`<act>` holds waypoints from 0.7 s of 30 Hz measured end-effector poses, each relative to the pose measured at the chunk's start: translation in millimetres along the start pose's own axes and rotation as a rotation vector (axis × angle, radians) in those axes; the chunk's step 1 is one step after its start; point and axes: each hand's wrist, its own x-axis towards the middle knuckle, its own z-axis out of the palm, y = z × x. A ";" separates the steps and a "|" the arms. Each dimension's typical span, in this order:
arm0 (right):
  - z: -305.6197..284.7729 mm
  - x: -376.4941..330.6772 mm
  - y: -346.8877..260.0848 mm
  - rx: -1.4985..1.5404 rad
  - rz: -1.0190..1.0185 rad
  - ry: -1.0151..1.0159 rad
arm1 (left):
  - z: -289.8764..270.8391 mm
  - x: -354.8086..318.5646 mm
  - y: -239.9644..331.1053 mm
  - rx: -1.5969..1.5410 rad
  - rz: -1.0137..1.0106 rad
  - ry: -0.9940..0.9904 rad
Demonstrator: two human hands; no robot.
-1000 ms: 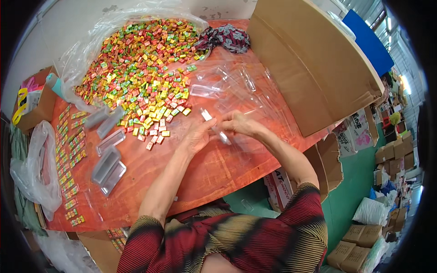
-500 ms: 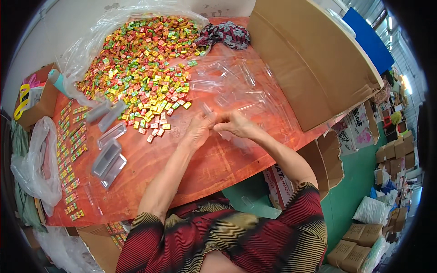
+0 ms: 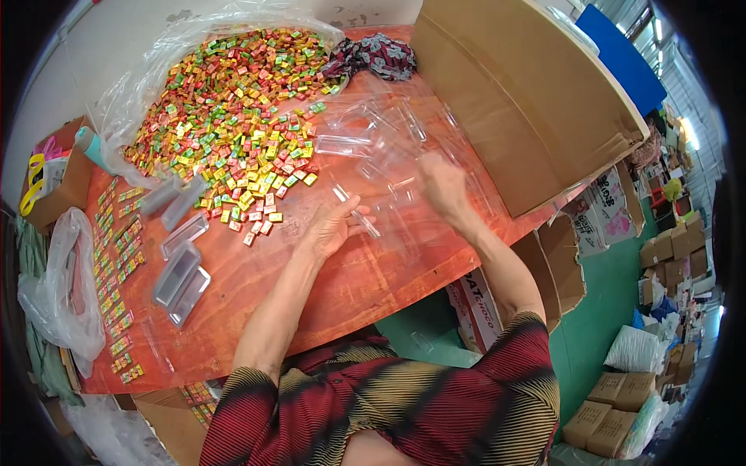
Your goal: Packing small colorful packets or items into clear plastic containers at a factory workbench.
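Note:
My left hand (image 3: 332,227) lies palm up on the orange table (image 3: 256,303) and holds a clear plastic case (image 3: 356,213) between its fingers. My right hand (image 3: 441,186) has reached out to the right over a loose pile of clear plastic cases (image 3: 388,140); it is blurred and I cannot tell whether it grips one. A big heap of small wrapped candies (image 3: 225,116) in red, yellow and green spreads over a plastic sheet to the left of my hands.
A large open cardboard box (image 3: 528,93) stands at the right. Closed clear cases (image 3: 180,264) lie at the left, beside rows of filled candy strips (image 3: 116,264). A dark patterned cloth (image 3: 377,54) lies at the back. A plastic bag (image 3: 54,295) hangs off the left edge.
My hands, joined on one clear case before, have parted. The right hand has moved out to the right over the case pile; the left hand stays with the case.

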 end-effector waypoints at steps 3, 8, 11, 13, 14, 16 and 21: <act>-15.9 13.0 19.4 -0.160 0.068 0.186 | 6.9 3.5 -5.0 -0.039 -0.028 -0.050; -7.9 -16.1 -40.0 0.656 0.167 -0.238 | 16.6 4.1 -16.2 0.024 0.099 -0.058; 2.9 -29.0 -54.9 1.062 0.262 -0.566 | 24.2 -0.7 -17.8 0.116 0.128 -0.085; -5.2 -29.8 -60.5 1.357 0.508 -0.837 | 20.7 -8.2 -19.6 0.186 0.134 -0.102; -5.5 -31.1 -60.1 1.363 0.510 -0.842 | 17.1 -12.9 -19.6 0.142 0.077 -0.141; -4.9 -33.8 -61.2 1.309 0.442 -0.965 | 13.0 -22.1 -21.5 0.095 0.020 -0.171; -5.8 -30.2 -67.3 0.889 0.315 -0.811 | 4.6 -32.1 -26.2 0.144 0.058 0.020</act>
